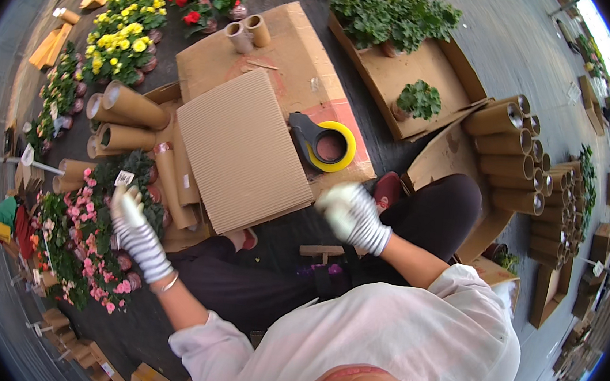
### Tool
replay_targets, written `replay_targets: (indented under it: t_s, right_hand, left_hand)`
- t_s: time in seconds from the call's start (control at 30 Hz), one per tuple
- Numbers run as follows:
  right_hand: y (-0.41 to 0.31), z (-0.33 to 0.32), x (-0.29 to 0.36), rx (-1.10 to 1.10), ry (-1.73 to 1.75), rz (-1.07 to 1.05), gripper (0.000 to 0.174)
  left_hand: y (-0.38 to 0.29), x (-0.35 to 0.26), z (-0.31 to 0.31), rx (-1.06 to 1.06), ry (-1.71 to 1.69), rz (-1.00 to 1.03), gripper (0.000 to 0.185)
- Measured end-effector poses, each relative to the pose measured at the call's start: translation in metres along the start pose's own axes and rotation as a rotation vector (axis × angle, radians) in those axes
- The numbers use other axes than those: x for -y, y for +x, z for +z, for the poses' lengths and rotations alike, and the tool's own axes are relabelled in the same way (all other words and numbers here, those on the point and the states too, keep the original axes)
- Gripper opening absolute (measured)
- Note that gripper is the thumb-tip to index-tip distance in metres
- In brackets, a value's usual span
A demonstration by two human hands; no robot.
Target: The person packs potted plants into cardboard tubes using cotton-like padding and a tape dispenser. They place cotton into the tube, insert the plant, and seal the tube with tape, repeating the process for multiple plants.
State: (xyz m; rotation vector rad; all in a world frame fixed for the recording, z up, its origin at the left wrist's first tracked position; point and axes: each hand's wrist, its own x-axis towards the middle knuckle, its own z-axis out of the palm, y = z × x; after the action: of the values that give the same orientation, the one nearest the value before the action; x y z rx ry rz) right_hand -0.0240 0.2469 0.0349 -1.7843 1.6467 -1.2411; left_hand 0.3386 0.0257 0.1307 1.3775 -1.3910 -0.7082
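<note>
My left hand (130, 216), in a striped work glove with pale-coated fingers, is over the potted plants at the left. A small white tag (124, 177) bearing writing shows just beyond its blurred fingertips; I cannot tell whether they touch it. My right hand (342, 212), gloved alike and blurred, hovers above my lap with its fingers curled. What it may hold is hidden. Between the hands lies a square corrugated cardboard sheet (242, 151) on a large cardboard box (307, 53). A tape dispenser (309, 142) with a yellow roll of tape (349, 145) rests beside the sheet.
Two short cardboard tubes (248, 33) stand on the box. Longer tubes (136, 108) lie at its left, and more are stacked (506, 155) at the right. An open carton (404, 79) holds leafy potted plants (396, 15). Pink-flowered pots (91, 236) crowd the left; another person (10, 222) bends beyond.
</note>
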Motion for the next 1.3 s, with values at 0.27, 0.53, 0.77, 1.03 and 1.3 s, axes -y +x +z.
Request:
replay_targets:
  t_s: [0.27,0.53,0.77,1.03,1.3]
  right_hand:
    - [-0.114,0.154,-0.053,1.057,0.332,0.727,0.057]
    - [-0.13,0.219,-0.023,1.254,0.402,1.167,0.073]
    - [-0.091,0.296,-0.005,1.023,0.465,0.992,0.073]
    - [-0.034,0.243,0.01,1.123,0.045,0.652,0.069]
    - [0.054,-0.025,0.066,0.581,0.555,0.319,0.032]
  left_hand:
    - [0.002,-0.077,0.078,0.307,0.085,0.008,0.035]
    - [0.057,0.005,0.106,0.516,0.275,-0.091,0.028]
    - [0.097,0.009,0.132,0.701,0.173,0.106,0.027]
    - [0.082,0.025,0.135,0.773,0.099,0.394,0.024]
    - [0.017,0.05,0.174,0.84,0.237,0.706,0.039]
